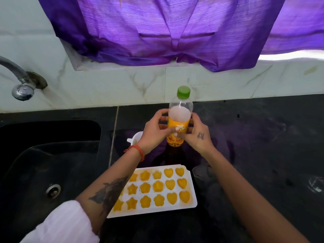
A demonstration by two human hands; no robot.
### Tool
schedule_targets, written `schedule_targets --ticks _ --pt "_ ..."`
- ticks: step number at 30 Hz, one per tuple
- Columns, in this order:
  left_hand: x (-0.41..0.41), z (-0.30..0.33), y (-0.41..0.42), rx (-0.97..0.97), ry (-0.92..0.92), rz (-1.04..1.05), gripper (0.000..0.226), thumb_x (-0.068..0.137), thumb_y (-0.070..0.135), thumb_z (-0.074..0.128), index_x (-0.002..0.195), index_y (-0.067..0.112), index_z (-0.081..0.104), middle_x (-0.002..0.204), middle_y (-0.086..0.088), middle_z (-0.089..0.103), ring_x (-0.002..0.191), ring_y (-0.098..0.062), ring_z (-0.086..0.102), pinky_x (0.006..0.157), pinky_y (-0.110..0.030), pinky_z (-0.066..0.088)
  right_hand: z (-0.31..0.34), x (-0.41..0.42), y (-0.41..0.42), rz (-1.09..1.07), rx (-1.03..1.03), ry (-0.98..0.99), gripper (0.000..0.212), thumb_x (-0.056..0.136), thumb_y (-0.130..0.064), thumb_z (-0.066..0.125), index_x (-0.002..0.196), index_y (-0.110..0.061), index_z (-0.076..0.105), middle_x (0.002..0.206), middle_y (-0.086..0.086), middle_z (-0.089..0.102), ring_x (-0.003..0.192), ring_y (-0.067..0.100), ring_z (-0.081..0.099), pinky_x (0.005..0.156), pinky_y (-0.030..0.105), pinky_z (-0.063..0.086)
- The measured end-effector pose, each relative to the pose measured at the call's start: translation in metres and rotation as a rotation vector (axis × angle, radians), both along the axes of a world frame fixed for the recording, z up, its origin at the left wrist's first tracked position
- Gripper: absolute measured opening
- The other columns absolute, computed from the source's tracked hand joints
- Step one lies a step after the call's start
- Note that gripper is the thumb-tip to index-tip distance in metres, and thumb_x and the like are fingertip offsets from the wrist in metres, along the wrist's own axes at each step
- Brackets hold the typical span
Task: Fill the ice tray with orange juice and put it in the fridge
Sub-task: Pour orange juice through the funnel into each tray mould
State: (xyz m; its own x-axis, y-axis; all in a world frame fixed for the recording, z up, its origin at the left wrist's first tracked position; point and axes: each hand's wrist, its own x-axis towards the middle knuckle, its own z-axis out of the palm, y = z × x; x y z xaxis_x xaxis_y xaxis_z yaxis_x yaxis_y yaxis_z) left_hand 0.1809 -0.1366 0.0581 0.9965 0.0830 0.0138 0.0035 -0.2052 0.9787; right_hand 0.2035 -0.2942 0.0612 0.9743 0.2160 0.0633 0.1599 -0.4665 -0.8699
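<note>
Black stone counter (254, 137) beside sink (43, 163) at left; white ice tray (190, 186) lower centre, moulds full of juice; both left hand (154, 133) and right hand (198, 137) wrap capped orange juice bottle (178, 125) standing mid-frame; filling looks done, next lift tray level to fridge.

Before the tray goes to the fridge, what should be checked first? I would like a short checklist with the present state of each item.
1. Ice tray moulds filled with orange juice: ok for those visible; the left forearm hides some on the left.
2. Green cap on the bottle: ok, it sits on the neck; how tight, cannot tell.
3. Hands free for the tray: not ok, left hand and right hand both hold the bottle.
4. Bottle set down on the counter: cannot tell, its base is near the surface.
5. Tray lying flat on the counter: ok.
6. Juice spilled on the tray rim: cannot tell.
</note>
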Motion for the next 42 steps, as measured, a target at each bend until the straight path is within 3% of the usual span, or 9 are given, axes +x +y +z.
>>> schedule_targets --ticks 7,12,18,22,25,30,33,37,42 --pt "0.068 0.016 0.018 0.006 0.006 0.096 0.06 0.075 0.014 0.077 0.126 0.023 0.046 0.106 0.001 0.058 0.101 -0.024 0.062 0.087 -0.046 0.055 0.008 0.084 0.03 0.049 -0.002 0.033 0.077 0.067 -0.016 0.083 0.133 -0.015 0.042 0.123 0.01 0.06 0.108 0.027 0.061 0.09 0.045 0.053" --pt "0.113 0.012 0.027 0.064 0.023 0.144 0.064 0.077 0.016 0.076 0.131 0.02 0.042 0.118 -0.003 0.054 0.099 -0.02 0.058 0.088 -0.038 0.054 0.004 0.131 0.049 0.074 -0.013 0.035 0.076 0.071 -0.012 0.08 0.135 -0.014 0.039 0.127 0.009 0.056 0.111 0.027 0.059 0.091 0.043 0.052" --pt "0.132 -0.004 0.038 0.062 0.092 0.118 0.073 0.079 0.015 0.074 0.14 0.022 0.036 0.137 -0.008 0.051 0.116 -0.026 0.057 0.095 -0.044 0.051 -0.009 0.154 0.059 0.077 -0.043 0.057 0.074 0.075 -0.014 0.077 0.138 -0.015 0.038 0.131 0.01 0.054 0.113 0.028 0.058 0.091 0.041 0.052" --pt "0.113 0.0 0.049 0.214 0.14 0.029 0.077 0.081 0.023 0.073 0.145 0.022 0.031 0.147 -0.008 0.041 0.128 -0.026 0.048 0.1 -0.03 0.043 -0.009 0.156 0.055 0.071 -0.1 0.119 0.08 0.078 -0.018 0.076 0.143 -0.017 0.031 0.138 0.01 0.05 0.122 0.028 0.052 0.097 0.037 0.047" --pt "0.08 -0.001 0.067 0.416 0.166 0.052 0.059 0.083 0.029 0.07 0.137 0.018 0.047 0.14 -0.003 0.051 0.126 -0.023 0.051 0.101 -0.028 0.041 -0.008 0.149 0.047 0.004 -0.164 0.181 0.083 0.077 -0.022 0.076 0.145 -0.015 0.03 0.141 0.011 0.047 0.128 0.028 0.047 0.105 0.04 0.041" --pt "0.013 -0.02 0.1 0.574 0.262 0.375 0.047 0.085 0.043 0.064 0.122 0.016 0.06 0.124 -0.007 0.062 0.112 -0.024 0.059 0.092 -0.031 0.044 -0.023 0.091 0.049 -0.179 0.002 0.193 0.036 0.076 -0.024 0.073 0.109 -0.023 0.061 0.101 0.002 0.069 0.102 0.022 0.064 0.093 0.045 0.051" --pt "-0.02 -0.035 0.109 0.426 0.427 0.52 0.051 0.083 0.047 0.064 0.12 0.013 0.056 0.117 -0.008 0.061 0.099 -0.026 0.062 0.082 -0.037 0.054 -0.034 0.045 0.072 0.053 -0.087 0.215 0.039 0.077 -0.017 0.074 0.114 -0.021 0.064 0.107 0.005 0.067 0.097 0.018 0.064 0.094 0.036 0.05" --pt "-0.046 -0.039 0.096 -0.091 0.607 0.469 0.053 0.086 0.043 0.063 0.12 0.004 0.051 0.103 -0.012 0.059 0.08 -0.024 0.062 0.06 -0.031 0.055 -0.041 0.009 0.097 0.309 -0.392 -0.015 0.043 0.084 -0.021 0.065 0.126 -0.028 0.058 0.118 0.004 0.063 0.103 0.023 0.061 0.09 0.035 0.05" --pt "-0.062 -0.035 0.086 -0.344 0.644 0.37 0.048 0.09 0.046 0.057 0.118 0.007 0.059 0.106 -0.014 0.065 0.09 -0.027 0.066 0.068 -0.029 0.058 -0.039 -0.002 0.105 0.243 -0.443 -0.208 0.024 0.092 -0.022 0.054 0.112 -0.022 0.067 0.102 0.004 0.072 0.094 0.022 0.066 0.08 0.034 0.053"
